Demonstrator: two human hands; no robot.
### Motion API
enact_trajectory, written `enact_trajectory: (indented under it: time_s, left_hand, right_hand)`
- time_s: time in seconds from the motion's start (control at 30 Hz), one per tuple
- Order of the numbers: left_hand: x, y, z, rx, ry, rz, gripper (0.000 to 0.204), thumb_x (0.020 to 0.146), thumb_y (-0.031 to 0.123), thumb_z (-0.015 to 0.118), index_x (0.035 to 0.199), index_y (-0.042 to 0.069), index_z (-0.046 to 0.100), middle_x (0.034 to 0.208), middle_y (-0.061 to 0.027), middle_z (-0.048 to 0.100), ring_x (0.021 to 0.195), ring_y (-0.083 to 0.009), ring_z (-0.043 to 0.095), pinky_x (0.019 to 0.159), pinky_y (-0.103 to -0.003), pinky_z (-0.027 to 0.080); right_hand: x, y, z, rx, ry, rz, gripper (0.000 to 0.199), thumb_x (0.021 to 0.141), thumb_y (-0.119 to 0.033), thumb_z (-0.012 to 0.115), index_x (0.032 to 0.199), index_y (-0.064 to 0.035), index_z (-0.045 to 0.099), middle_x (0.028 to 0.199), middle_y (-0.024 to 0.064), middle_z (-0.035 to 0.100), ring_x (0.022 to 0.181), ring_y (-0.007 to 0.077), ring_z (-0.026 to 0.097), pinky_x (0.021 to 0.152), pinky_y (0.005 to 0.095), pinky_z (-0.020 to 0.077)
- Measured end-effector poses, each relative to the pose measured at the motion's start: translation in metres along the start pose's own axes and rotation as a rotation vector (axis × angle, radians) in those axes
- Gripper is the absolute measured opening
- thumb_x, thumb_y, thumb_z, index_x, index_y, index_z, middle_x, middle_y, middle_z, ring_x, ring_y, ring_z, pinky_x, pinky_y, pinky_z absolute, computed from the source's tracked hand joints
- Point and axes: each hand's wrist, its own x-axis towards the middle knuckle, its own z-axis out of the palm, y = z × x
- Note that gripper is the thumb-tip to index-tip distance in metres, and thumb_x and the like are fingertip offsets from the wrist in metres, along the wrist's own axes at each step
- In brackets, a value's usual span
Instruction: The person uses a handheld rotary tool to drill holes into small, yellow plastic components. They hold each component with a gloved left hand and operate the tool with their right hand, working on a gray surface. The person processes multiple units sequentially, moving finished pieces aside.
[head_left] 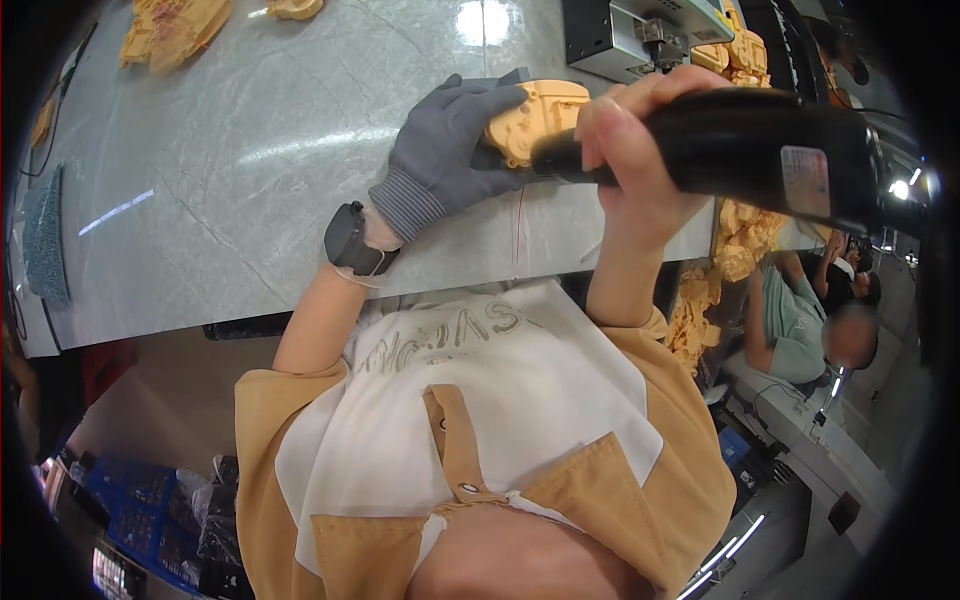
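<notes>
A grey knit glove covers my left hand, which is closed around a yellow-orange moulded plastic part just above the table. Round bosses and raised details show on the part's upper face. My bare right hand wraps its fingers around a black hand-held tool with a narrow, blunt end. That end is beside the part's lower right edge; whether it touches cannot be made out. The tool's thick body, with a pale label, reaches to the right. A dark watch sits on my left wrist.
On the grey marble-patterned table, more yellow parts lie at the far left. A metal-and-black device stands at the back right. Yellow pieces are heaped beside my right arm. A blue-grey pad lies at the left edge. Another person sits to the right.
</notes>
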Motion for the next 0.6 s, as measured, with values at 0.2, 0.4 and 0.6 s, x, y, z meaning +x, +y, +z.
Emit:
enact_trajectory:
  time_s: [0.2,0.4,0.6]
  left_hand:
    - [-0.002,-0.003,0.000,-0.067,-0.050,-0.021,0.070,0.057,0.029,0.082,0.117,0.011,0.051,0.112,-0.0115,0.058,0.103,-0.0295,0.055,0.099,-0.043,0.038]
    - [0.001,-0.012,0.006,-0.092,-0.121,-0.024,0.065,0.059,0.026,0.081,0.115,0.011,0.051,0.114,-0.0113,0.057,0.106,-0.0291,0.054,0.100,-0.043,0.036]
    - [0.006,0.007,-0.004,-0.052,-0.012,-0.016,0.067,0.060,0.029,0.081,0.116,0.008,0.051,0.114,-0.0114,0.057,0.107,-0.0296,0.054,0.102,-0.043,0.034]
  right_hand:
    - [-0.002,0.000,0.006,-0.082,-0.094,-0.002,0.014,0.070,0.004,0.069,0.072,-0.0009,0.056,0.062,0.0011,0.054,0.051,0.0060,0.048,0.049,0.0176,0.0404]
    - [0.000,-0.008,0.004,-0.164,-0.216,0.012,0.030,0.067,0.009,0.067,0.087,-0.0027,0.047,0.064,0.0027,0.053,0.053,0.0098,0.050,0.050,0.0222,0.0435]
    - [0.016,-0.026,-0.053,0.054,-0.060,-0.124,0.043,0.069,0.008,0.064,0.106,-0.0035,0.045,0.062,0.0045,0.052,0.052,0.0156,0.052,0.055,0.0293,0.0462]
